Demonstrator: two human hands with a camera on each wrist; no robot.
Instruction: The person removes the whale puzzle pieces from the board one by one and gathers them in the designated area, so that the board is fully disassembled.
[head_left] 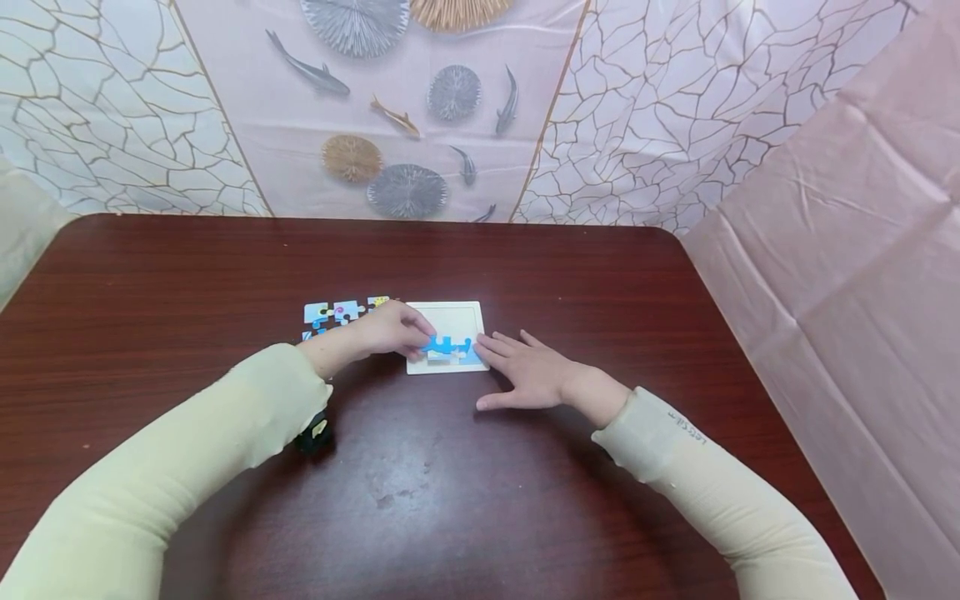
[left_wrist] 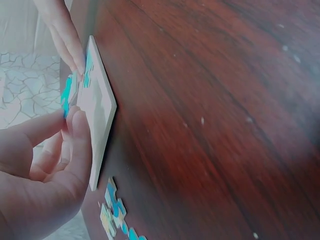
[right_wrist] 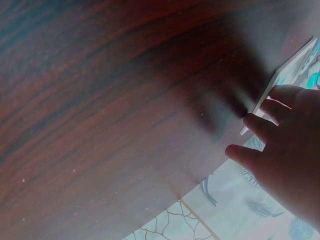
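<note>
A blue jigsaw piece (head_left: 441, 344) is pinched between the thumb and fingers of my left hand (head_left: 392, 327), raised over a white puzzle tray (head_left: 448, 315). In the left wrist view the piece (left_wrist: 67, 95) stands tilted above the tray (left_wrist: 103, 107). Light-blue pieces (head_left: 472, 357) lie in the tray's near right corner. My right hand (head_left: 528, 369) has its fingers spread, with fingertips at the tray's right edge. From the right wrist, the right hand (right_wrist: 285, 135) shows straight fingers along the tray's border (right_wrist: 280, 80).
Several loose jigsaw pieces (head_left: 347, 312) lie left of the tray, partly hidden by the left hand and forearm. A small black object (head_left: 317, 433) sits beneath the left sleeve. The dark red wooden table (head_left: 525, 500) ends at a patterned curtain (head_left: 465, 158).
</note>
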